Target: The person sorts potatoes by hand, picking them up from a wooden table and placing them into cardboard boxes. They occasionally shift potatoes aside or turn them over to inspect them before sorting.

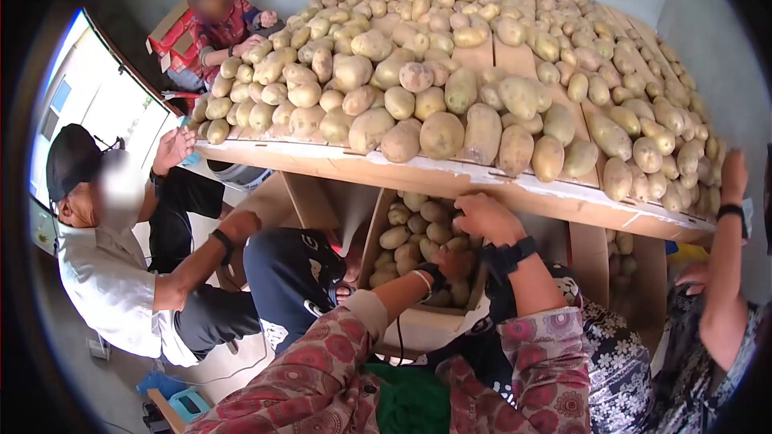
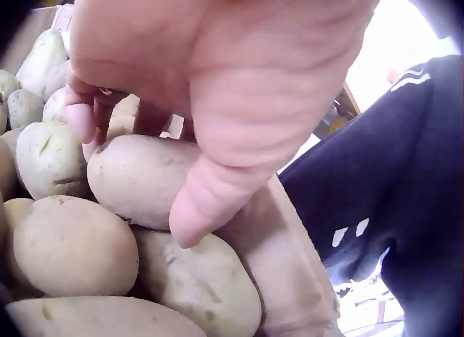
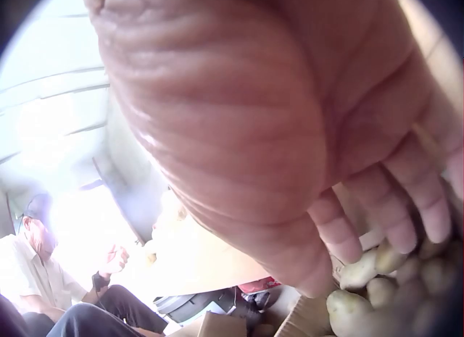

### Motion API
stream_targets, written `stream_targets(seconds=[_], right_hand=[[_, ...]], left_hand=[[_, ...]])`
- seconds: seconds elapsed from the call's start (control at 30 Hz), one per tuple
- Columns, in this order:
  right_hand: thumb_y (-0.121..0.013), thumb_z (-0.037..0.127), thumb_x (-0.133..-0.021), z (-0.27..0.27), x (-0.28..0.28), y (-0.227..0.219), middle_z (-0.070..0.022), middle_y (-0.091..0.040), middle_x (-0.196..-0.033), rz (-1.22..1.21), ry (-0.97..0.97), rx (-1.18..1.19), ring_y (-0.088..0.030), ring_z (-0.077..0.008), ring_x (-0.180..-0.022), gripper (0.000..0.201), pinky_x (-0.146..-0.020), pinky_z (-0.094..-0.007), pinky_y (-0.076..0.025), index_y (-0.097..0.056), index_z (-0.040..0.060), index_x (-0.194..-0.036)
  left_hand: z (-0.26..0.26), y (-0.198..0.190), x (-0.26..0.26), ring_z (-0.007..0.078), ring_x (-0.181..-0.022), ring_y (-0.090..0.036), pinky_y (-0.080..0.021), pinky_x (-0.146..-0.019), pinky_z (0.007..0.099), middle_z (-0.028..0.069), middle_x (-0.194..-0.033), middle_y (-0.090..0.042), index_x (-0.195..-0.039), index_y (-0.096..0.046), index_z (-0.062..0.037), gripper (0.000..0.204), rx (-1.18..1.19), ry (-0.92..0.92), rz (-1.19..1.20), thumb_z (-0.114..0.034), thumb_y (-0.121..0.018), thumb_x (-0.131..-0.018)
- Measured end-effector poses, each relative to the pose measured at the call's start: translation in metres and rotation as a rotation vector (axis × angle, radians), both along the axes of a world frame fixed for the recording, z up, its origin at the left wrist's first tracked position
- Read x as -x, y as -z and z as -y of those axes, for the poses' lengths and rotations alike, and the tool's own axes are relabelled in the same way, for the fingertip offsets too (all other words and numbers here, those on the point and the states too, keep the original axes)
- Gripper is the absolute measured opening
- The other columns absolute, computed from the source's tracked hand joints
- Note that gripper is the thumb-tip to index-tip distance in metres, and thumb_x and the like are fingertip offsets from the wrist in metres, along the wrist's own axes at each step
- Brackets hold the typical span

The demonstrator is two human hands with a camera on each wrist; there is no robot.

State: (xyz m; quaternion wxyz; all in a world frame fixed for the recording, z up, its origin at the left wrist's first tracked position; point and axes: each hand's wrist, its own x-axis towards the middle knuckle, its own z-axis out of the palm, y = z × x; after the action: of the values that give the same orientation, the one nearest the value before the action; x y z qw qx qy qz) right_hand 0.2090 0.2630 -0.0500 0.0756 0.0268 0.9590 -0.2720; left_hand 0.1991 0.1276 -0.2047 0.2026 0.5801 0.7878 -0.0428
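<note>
My left hand [image 2: 225,83] is down in the box [image 2: 293,286], fingers and thumb grasping a potato [image 2: 141,179] from its two sides. That potato lies near the box's wall, with loose potatoes [image 2: 72,246] under and beside it. My right hand [image 1: 492,219] hangs over the same box, palm downward, its fingers loosely extended and released; I cannot tell whether the tips touch the potatoes below. The box sits in front of me, just under the edge of the counter [image 1: 418,175], which bears a broad pile [image 1: 461,90] of more potatoes on cardboard. My patterned sleeve [image 1: 314,362] reaches forward on the left, and a black band [image 1: 515,257] circles my right wrist. To my left sits a person in a dark cap [image 1: 112,289], one hand raised beside the counter's corner. Another person [image 1: 233,24], in red, is at the far left end of the pile, and a third [image 1: 716,305] reaches up at my right.
</note>
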Motion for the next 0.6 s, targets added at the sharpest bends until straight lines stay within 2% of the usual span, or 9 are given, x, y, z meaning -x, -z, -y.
stream_targets(seconds=[0.07,0.1,0.17,0.23,0.3,0.37,0.43,0.53,0.6], right_hand=[[-0.062,0.024,-0.079,-0.004,0.001,0.005,-0.0202,-0.062,-0.108,0.011,-0.003,0.002,-0.058,-0.0358,-0.104,0.028,-0.089,-0.0447,-0.047,-0.063,0.0041,-0.099],[-0.062,0.024,-0.079,-0.008,-0.001,0.002,-0.0202,-0.062,-0.108,0.007,-0.003,-0.005,-0.058,-0.0358,-0.104,0.028,-0.089,-0.0447,-0.047,-0.063,0.0041,-0.099],[-0.062,0.026,-0.079,-0.013,-0.003,-0.006,-0.0196,-0.061,-0.110,0.039,-0.031,0.015,-0.058,-0.0355,-0.105,0.030,-0.089,-0.0445,-0.047,-0.063,0.0045,-0.100],[-0.062,0.026,-0.079,-0.013,-0.008,-0.010,-0.0192,-0.062,-0.110,0.023,-0.002,0.009,-0.058,-0.0351,-0.105,0.030,-0.089,-0.0442,-0.048,-0.063,0.0048,-0.101],[-0.062,0.026,-0.079,-0.015,-0.008,-0.002,-0.0188,-0.062,-0.110,0.018,0.028,0.008,-0.058,-0.0347,-0.106,0.031,-0.089,-0.0439,-0.048,-0.063,0.0051,-0.101],[-0.060,0.028,-0.080,-0.015,0.004,0.021,-0.0176,-0.062,-0.107,0.083,-0.039,-0.046,-0.055,-0.0342,-0.106,0.035,-0.089,-0.0419,-0.045,-0.061,0.0073,-0.108],[-0.061,0.028,-0.080,-0.008,0.004,0.017,-0.0182,-0.062,-0.107,0.052,-0.037,-0.031,-0.056,-0.0345,-0.105,0.036,-0.090,-0.0419,-0.045,-0.061,0.0065,-0.109],[-0.061,0.029,-0.080,0.000,0.000,-0.005,-0.0192,-0.062,-0.107,0.043,-0.023,-0.009,-0.056,-0.0348,-0.105,0.038,-0.090,-0.0422,-0.045,-0.060,0.0052,-0.109],[-0.061,0.029,-0.080,0.005,0.003,-0.010,-0.0195,-0.062,-0.107,0.058,-0.016,0.011,-0.056,-0.0347,-0.106,0.039,-0.090,-0.0423,-0.045,-0.060,0.0046,-0.110]], left_hand=[[-0.001,-0.025,-0.002,0.0314,-0.108,-0.057,-0.043,-0.086,0.0515,0.0169,-0.115,-0.060,-0.119,-0.054,-0.0085,0.044,0.123,-0.173,0.238,-0.022,-0.061,-0.078],[-0.001,-0.045,-0.002,0.0314,-0.108,-0.057,-0.043,-0.086,0.0515,0.0169,-0.115,-0.060,-0.119,-0.054,-0.0085,0.044,0.116,-0.172,0.234,-0.022,-0.061,-0.078],[0.010,-0.094,0.014,0.0331,-0.102,-0.060,-0.045,-0.088,0.0434,0.0171,-0.110,-0.062,-0.120,-0.055,-0.0068,0.049,0.040,-0.189,0.535,-0.029,-0.066,-0.077],[0.035,-0.132,0.031,0.0283,-0.103,-0.060,-0.045,-0.089,0.0353,0.0157,-0.110,-0.062,-0.125,-0.052,-0.0062,0.059,-0.243,-0.195,0.687,-0.033,-0.070,-0.077],[0.041,-0.206,0.050,0.0213,-0.101,-0.060,-0.045,-0.089,0.0313,0.0138,-0.108,-0.062,-0.130,-0.047,-0.0067,0.063,-0.238,-0.131,0.748,-0.033,-0.072,-0.078],[0.039,-0.249,0.060,0.0179,-0.099,-0.058,-0.045,-0.087,0.0294,0.0121,-0.106,-0.062,-0.129,-0.047,-0.0062,0.060,-0.614,-0.182,0.772,-0.028,-0.071,-0.079],[0.027,-0.266,0.089,0.0216,-0.096,-0.060,-0.046,-0.085,0.0299,0.0161,-0.106,-0.061,-0.129,-0.047,-0.0070,0.054,-0.705,-0.370,0.437,-0.030,-0.065,-0.084],[-0.006,-0.289,0.114,0.0300,-0.092,-0.061,-0.049,-0.081,0.0340,0.0213,-0.104,-0.059,-0.128,-0.047,-0.0078,0.049,-0.875,-0.435,0.153,-0.032,-0.059,-0.088],[-0.025,-0.284,0.137,0.0380,-0.093,-0.059,-0.049,-0.080,0.0404,0.0255,-0.105,-0.057,-0.129,-0.046,-0.0097,0.047,-0.872,-0.424,-0.267,-0.034,-0.054,-0.090]])
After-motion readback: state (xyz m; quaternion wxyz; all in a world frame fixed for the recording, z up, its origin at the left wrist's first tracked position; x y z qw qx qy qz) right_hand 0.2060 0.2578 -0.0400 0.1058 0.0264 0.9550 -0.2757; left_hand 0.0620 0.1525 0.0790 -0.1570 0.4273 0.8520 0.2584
